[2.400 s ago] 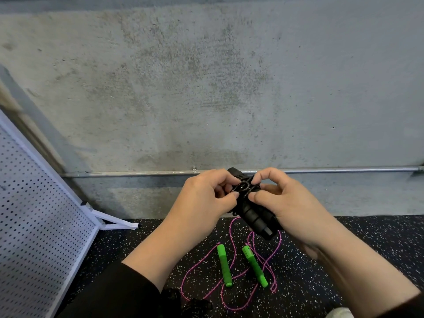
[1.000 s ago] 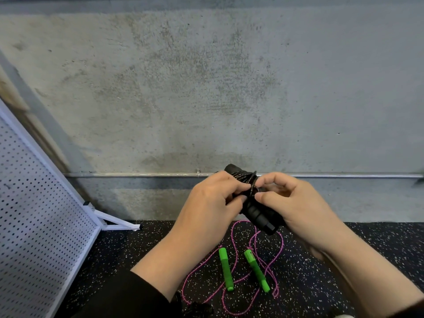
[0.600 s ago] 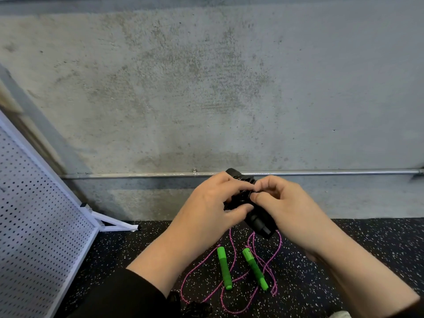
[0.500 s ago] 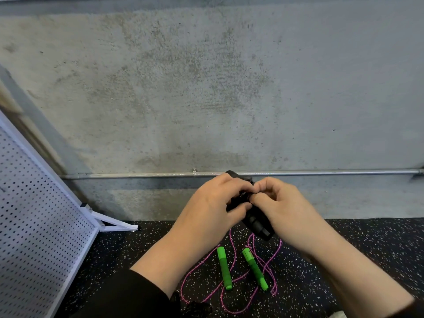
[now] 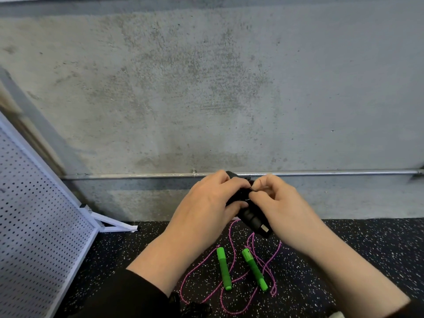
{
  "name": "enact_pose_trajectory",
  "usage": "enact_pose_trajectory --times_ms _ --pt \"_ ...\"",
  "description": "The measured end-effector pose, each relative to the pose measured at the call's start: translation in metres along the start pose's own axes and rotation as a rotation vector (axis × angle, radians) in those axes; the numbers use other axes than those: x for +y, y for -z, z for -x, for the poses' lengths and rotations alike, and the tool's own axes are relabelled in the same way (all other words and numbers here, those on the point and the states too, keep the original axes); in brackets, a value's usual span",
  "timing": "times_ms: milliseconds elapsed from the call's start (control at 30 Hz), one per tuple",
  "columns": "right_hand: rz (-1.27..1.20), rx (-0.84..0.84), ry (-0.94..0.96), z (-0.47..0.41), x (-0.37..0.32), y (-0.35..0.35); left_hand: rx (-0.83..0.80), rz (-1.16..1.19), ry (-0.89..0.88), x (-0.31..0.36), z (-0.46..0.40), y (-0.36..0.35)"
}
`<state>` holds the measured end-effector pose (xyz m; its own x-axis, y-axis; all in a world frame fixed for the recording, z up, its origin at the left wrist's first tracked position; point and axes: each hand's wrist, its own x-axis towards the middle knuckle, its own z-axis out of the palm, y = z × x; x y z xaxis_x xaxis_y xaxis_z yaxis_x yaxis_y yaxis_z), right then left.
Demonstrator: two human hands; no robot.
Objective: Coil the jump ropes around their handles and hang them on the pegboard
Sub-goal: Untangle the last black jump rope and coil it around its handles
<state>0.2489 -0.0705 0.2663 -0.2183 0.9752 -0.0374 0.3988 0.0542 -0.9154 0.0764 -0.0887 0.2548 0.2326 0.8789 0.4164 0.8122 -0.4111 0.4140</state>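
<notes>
Black rope bundle (image 5: 250, 214): held in the air between both hands, above the floor (image 5: 367, 244). Left hand (image 5: 206, 207) grips its left side; right hand (image 5: 282, 207) pinches its top. Pink rope (image 5: 231, 267), green handles: loose on floor below. Pegboard (image 5: 34, 221): floor's left edge.

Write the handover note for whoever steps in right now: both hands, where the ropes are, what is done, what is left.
Left hand: grips the black jump rope bundle, held above the floor.
Right hand: pinches the cord at the bundle's top, apparently securing its end.
Pink-corded jump rope with green handles: loose on the speckled black rubber floor, uncoiled.
White perforated pegboard: stands at left; nothing visibly hangs on the part in view.
Done: black rope nearly coiled.
Left: finish and hang it, then coil and hang the pink one.
</notes>
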Motion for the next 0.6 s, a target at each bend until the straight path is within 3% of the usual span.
enact_pose_trajectory --times_ms 167,600 --pt "-0.027 -0.14 -0.013 0.0 0.003 -0.001 -0.019 -0.015 0.005 0.001 0.001 0.001" --pt "0.168 -0.157 0.074 -0.006 0.006 -0.011 0.154 0.192 0.021 -0.001 0.002 -0.006"
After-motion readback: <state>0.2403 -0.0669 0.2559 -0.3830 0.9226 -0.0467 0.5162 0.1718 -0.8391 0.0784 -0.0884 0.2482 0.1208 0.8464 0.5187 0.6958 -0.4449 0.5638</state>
